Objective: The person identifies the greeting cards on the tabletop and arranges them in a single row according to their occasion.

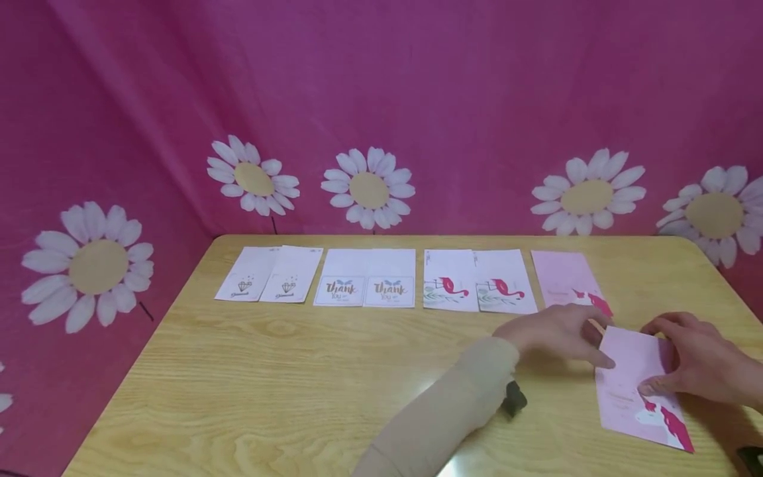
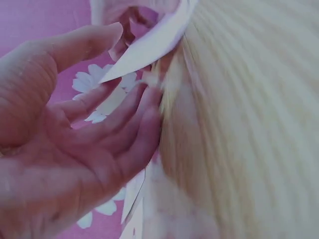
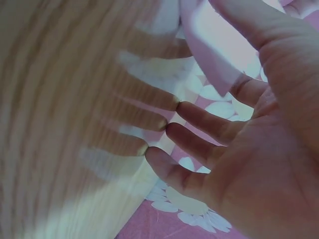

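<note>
A pink card [image 1: 626, 377] with a unicorn printed at its lower end is tilted over the right side of the table. My right hand [image 1: 703, 361] pinches its right edge, thumb on the printed face and index finger behind. In the right wrist view, the other fingertips [image 3: 159, 162] of that hand are on the wood. My left hand [image 1: 554, 334] is at the card's left edge with fingers loosely bent. A corner of the card [image 2: 149, 50] comes between its thumb and fingers in the left wrist view. Behind the left hand lies a matching pink unicorn card [image 1: 560, 271], partly covered.
Along the back of the wooden table [image 1: 268, 391] lie pairs of white cards: diamond cards [image 1: 289, 275], "Thank You" cards [image 1: 390, 285] and flamingo cards [image 1: 503, 285]. A magenta cloth [image 1: 453, 99] with daisies hangs behind the table and on its left.
</note>
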Demonstrator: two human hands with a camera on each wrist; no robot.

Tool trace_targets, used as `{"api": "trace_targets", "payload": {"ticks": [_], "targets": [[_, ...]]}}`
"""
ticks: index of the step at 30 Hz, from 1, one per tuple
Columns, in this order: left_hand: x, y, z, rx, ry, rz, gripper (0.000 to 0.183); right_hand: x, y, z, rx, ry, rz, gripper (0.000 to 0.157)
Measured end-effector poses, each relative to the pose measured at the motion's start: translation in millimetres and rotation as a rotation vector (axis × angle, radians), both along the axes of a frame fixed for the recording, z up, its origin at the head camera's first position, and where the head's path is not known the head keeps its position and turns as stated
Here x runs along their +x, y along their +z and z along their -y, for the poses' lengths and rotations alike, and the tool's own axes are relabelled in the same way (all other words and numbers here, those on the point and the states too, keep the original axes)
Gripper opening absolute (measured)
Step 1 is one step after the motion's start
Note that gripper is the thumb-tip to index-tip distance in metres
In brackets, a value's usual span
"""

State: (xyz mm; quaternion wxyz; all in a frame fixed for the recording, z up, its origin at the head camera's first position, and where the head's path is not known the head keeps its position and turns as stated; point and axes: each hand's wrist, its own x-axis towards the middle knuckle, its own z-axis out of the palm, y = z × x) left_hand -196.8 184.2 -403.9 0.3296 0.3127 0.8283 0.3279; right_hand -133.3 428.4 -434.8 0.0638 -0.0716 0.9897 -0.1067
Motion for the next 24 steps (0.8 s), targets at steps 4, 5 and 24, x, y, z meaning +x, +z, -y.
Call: {"api": "trace_targets", "payload": {"ticks": [4, 5, 24], "targets": [[5.1, -1.3, 1.9, 0.103, 0.070, 0.214, 0.059, -1.2, -2.9, 1.0, 0.015, -0.007, -0.022, 0.100], [6.5, -2.0, 2.2, 0.128, 0.090, 0.261, 0.059, -1.4, -3.3, 1.2, 0.015, -0.010, -0.026, 0.099], [18.1, -12.2, 2.0, 0.345, 0.390, 0.397, 0.058, -1.3, -2.9, 4.9, -0.048, -0.090, -0.013, 0.107]]}}
